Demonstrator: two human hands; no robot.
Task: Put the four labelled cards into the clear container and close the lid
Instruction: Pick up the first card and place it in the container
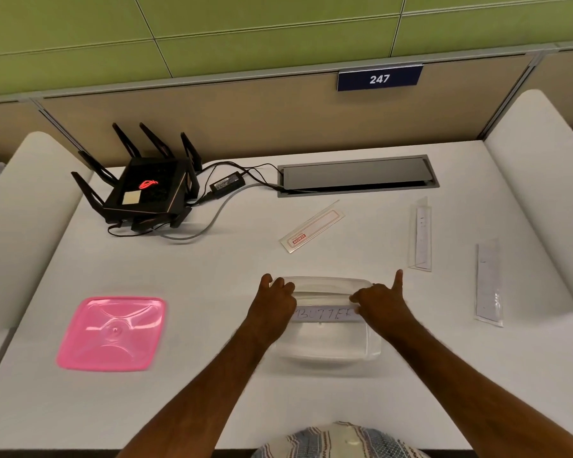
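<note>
Both hands' grip pinches the BUTTER card [325, 314] over the clear container [371, 342]
Three cards remain at frame right; pink lid [111, 333] off at lower left

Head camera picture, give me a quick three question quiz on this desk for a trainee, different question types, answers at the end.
1. True or false: the pink lid is already on the clear container.
2. What word is written on the card held by the left hand and right hand?
3. How many other cards lie loose on the desk? A) one B) three C) five

Key: 1 false, it lies left of the container. 2 BUTTER. 3 B.
</note>
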